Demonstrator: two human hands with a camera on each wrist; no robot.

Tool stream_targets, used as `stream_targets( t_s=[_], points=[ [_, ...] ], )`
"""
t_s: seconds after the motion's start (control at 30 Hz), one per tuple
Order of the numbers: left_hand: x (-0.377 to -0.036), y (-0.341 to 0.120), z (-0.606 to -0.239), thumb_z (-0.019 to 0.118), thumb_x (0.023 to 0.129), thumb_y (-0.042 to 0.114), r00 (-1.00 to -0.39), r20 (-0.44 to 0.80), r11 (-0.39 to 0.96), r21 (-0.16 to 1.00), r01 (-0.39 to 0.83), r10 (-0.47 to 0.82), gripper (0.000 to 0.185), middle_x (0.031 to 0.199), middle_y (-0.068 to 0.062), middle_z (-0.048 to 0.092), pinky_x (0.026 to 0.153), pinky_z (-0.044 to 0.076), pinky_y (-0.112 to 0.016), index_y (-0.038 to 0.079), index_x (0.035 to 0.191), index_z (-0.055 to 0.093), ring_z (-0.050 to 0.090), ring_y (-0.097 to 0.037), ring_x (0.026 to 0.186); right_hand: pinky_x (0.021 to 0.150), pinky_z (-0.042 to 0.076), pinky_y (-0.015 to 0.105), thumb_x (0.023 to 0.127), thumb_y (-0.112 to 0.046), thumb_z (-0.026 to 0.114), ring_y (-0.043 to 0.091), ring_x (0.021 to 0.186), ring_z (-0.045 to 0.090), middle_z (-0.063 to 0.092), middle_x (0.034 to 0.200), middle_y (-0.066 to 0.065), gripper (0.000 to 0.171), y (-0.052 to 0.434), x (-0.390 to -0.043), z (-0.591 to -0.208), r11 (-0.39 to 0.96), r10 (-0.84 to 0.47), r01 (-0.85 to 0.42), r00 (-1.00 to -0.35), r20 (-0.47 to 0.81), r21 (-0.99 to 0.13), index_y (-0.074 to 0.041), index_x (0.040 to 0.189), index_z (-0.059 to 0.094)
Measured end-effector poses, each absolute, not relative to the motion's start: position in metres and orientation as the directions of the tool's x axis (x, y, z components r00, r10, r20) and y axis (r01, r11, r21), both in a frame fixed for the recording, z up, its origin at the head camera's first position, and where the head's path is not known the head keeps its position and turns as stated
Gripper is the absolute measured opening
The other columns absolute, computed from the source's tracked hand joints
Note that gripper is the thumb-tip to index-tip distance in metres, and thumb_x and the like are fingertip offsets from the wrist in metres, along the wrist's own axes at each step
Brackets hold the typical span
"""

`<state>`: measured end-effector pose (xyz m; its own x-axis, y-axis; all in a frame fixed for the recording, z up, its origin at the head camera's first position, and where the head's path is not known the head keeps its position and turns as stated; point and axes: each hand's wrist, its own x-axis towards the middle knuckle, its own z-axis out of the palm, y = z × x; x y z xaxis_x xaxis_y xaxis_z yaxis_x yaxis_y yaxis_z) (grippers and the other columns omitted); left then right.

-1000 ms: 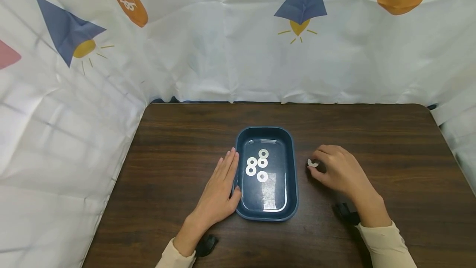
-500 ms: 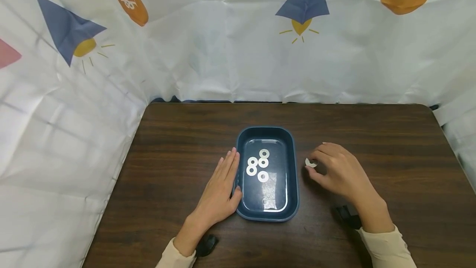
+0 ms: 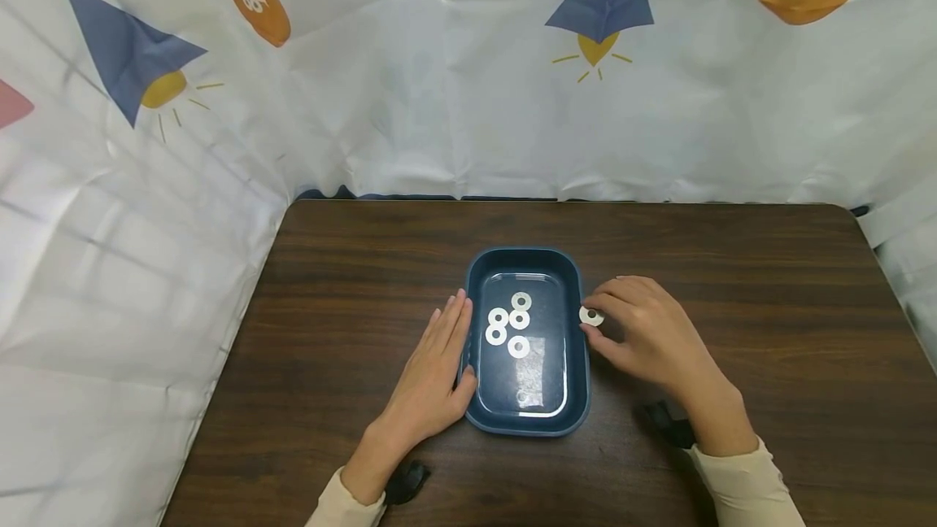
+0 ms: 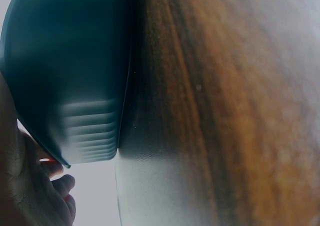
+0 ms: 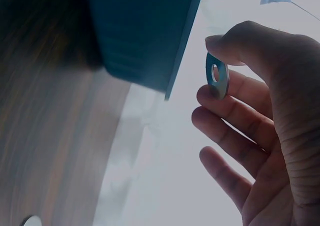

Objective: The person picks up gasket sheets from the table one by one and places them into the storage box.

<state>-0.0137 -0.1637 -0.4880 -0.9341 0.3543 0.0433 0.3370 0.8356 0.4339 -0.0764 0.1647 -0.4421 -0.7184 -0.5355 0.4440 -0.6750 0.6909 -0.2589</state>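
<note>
A flat metal washer is pinched between the thumb and fingers of my right hand, right at the right rim of a dark blue tray. In the right wrist view the washer is held edge-up between thumb and fingertip, the other fingers spread below. Several similar washers lie flat on the tray floor, left of its middle. My left hand lies along the tray's left side with straight fingers. In the left wrist view the tray's outer wall stands beside that hand.
The tray rests on a dark wood-grain table. A pale round disc lies on the table at the lower left of the right wrist view. Behind the table hangs a white curtain printed with lamps.
My right hand has moved left with the pinched washer, from beside the tray to its right rim. The left hand and the washers in the tray stay as they were.
</note>
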Motion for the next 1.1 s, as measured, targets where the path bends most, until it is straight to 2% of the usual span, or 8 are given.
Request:
stream_targets(
  t_s=[0.3,0.47,0.63,0.83,1.1],
  points=[
    [-0.013,-0.164,-0.487,0.061,0.095,0.023,-0.935,0.03,0.836,0.437,0.331,0.354,0.096,0.182,0.003,0.002,0.137,0.02,-0.05,0.02,0.172,0.004,0.003,-0.014,0.169,0.098,0.061,0.049,0.08,-0.024,0.089,0.026,0.101,0.071,0.077,0.104,0.006,0.032,0.145,-0.076,-0.441,0.702,-0.546,-0.655,-0.747,0.379,-0.278,-0.01,0.107,0.081],
    [-0.013,-0.164,-0.487,0.061,0.095,0.024,-0.934,0.028,0.836,0.438,0.332,0.357,0.095,0.182,0.002,0.003,0.137,0.02,-0.051,0.019,0.172,0.004,0.003,-0.014,0.169,0.089,0.064,0.043,0.082,-0.027,0.09,0.022,0.097,0.067,0.073,0.106,0.006,0.04,0.138,-0.076,-0.445,0.709,-0.547,-0.639,-0.766,0.339,-0.298,-0.01,0.117,0.08],
    [-0.013,-0.164,-0.487,0.061,0.095,0.024,-0.934,0.028,0.833,0.443,0.332,0.357,0.095,0.182,0.002,0.003,0.137,0.019,-0.05,0.019,0.172,0.005,0.002,-0.014,0.169,0.082,0.063,0.038,0.082,-0.03,0.089,0.019,0.095,0.064,0.071,0.103,0.004,0.038,0.134,-0.077,-0.449,0.703,-0.55,-0.64,-0.766,0.333,-0.309,-0.011,0.114,0.081],
    [-0.013,-0.165,-0.486,0.061,0.096,0.024,-0.934,0.029,0.835,0.44,0.331,0.356,0.094,0.182,0.001,0.004,0.137,0.019,-0.05,0.019,0.172,0.006,0.002,-0.013,0.169,0.086,0.063,0.039,0.083,-0.031,0.09,0.019,0.096,0.065,0.07,0.104,0.003,0.038,0.127,-0.081,-0.453,0.682,-0.578,-0.667,-0.743,0.339,-0.299,-0.012,0.114,0.08],
    [-0.012,-0.164,-0.486,0.061,0.097,0.025,-0.936,0.009,0.842,0.434,0.321,0.352,0.096,0.182,0.004,0.0,0.137,0.019,-0.049,0.022,0.172,0.001,-0.001,-0.01,0.168,0.088,0.061,0.04,0.084,-0.03,0.09,0.018,0.097,0.064,0.07,0.104,0.001,0.039,0.118,-0.088,-0.46,0.652,-0.579,-0.668,-0.744,0.334,-0.358,-0.012,0.117,0.08]
  ],
)
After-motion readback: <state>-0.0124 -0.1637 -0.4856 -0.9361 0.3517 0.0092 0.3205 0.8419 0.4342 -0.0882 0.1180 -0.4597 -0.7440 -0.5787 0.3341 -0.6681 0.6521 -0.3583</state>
